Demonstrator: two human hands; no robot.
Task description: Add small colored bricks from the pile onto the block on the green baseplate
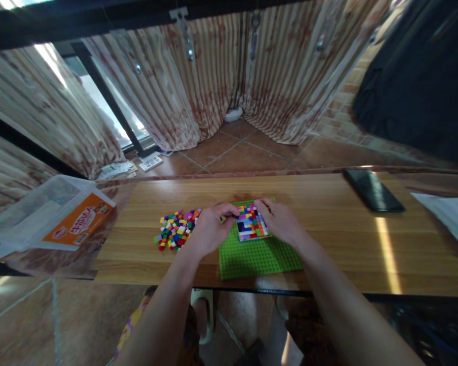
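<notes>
My left hand [212, 226] is closed in a pinch, with a small dark toy brick [235, 216] at its fingertips. It is beside the left edge of a multicoloured brick block [251, 226]. My right hand [278, 219] has its fingers closed against the block's upper right edge, and part of that edge is hidden by them. Beneath the block lies a green studded baseplate [257, 262]. A heap of loose coloured bricks [177, 230] sits to the left of my left hand, which covers some of it.
All this rests on a long wooden table [145, 267]. A black phone [374, 190] lies at its far right, near some white paper [446, 218]. On the left is a clear plastic box [57, 208] with an orange label. Striped curtains [198, 81] hang beyond the table.
</notes>
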